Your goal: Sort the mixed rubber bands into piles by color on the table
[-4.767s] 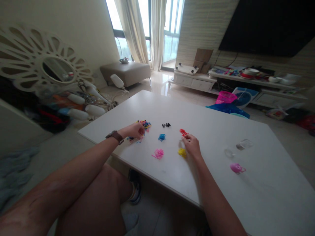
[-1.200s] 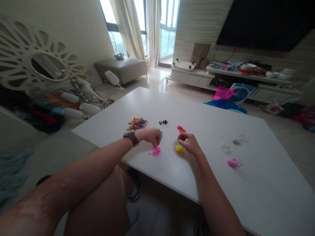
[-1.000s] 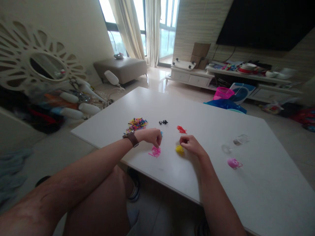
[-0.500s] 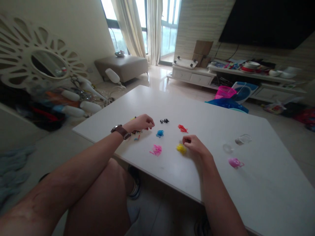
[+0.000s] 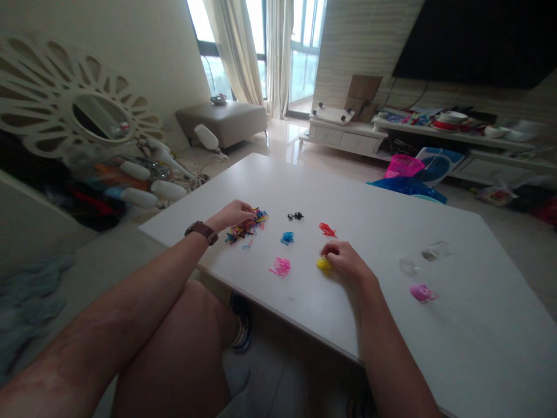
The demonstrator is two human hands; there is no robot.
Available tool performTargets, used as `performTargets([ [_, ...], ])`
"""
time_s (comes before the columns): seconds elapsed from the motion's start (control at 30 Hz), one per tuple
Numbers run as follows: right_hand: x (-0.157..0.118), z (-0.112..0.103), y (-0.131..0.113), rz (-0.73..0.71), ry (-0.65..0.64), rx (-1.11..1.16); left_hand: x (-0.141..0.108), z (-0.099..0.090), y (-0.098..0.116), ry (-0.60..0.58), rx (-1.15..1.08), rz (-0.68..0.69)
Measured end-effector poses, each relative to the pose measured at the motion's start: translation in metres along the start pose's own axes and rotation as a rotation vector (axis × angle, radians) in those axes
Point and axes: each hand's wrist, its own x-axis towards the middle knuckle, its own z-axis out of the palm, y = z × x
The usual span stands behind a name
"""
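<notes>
My left hand (image 5: 237, 215), below a brown-strapped watch, rests its fingertips on the mixed pile of multicoloured rubber bands (image 5: 241, 233). Its fingers are pinched together; what lies between them is too small to make out. Curled at the edge of the yellow rubber bands (image 5: 324, 266) is my right hand (image 5: 342, 255), thumb against fingers, contents hidden. Between the hands lie small heaps of blue rubber bands (image 5: 287, 238), pink rubber bands (image 5: 282, 267), black rubber bands (image 5: 296, 216) and red rubber bands (image 5: 327, 230).
On the right of the white table (image 5: 435, 348) are a clear jar (image 5: 437, 251), a clear round lid (image 5: 409, 266) and a pink plastic piece (image 5: 423, 292). Past the far edge stand a pink basket (image 5: 404, 166) and a TV cabinet (image 5: 343, 139).
My left hand has moved left, from beside the blue heap back to the mixed pile, which shows more now. My right hand stays by the yellow heap. The view has shifted slightly.
</notes>
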Motion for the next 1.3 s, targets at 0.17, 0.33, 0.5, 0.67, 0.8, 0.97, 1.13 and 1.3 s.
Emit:
performTargets([
  [0.17,0.002,-0.001,0.001,-0.027,0.05,0.004,0.003,-0.007,-0.017,-0.055,0.06,-0.002],
  [0.33,0.004,-0.001,0.001,-0.11,0.155,-0.022,0.006,0.001,-0.023,-0.139,0.234,0.005],
  [0.5,0.004,0.002,0.003,-0.12,0.152,-0.021,0.009,0.012,-0.027,-0.186,0.309,0.039],
  [0.67,0.005,0.004,0.004,-0.13,0.173,-0.029,0.008,0.016,-0.026,-0.171,0.324,0.06],
  [0.8,0.005,0.004,0.002,-0.125,0.178,-0.046,0.008,0.013,-0.024,-0.172,0.264,0.045],
  [0.97,0.005,0.005,0.0,-0.114,0.176,-0.05,0.008,0.01,-0.024,-0.156,0.168,0.085],
  [1.13,0.006,0.006,0.002,-0.113,0.179,-0.073,0.003,0.01,-0.017,-0.154,0.034,0.053],
  [1.3,0.005,0.007,0.001,-0.112,0.187,-0.083,-0.002,0.01,-0.014,-0.178,-0.065,0.033],
])
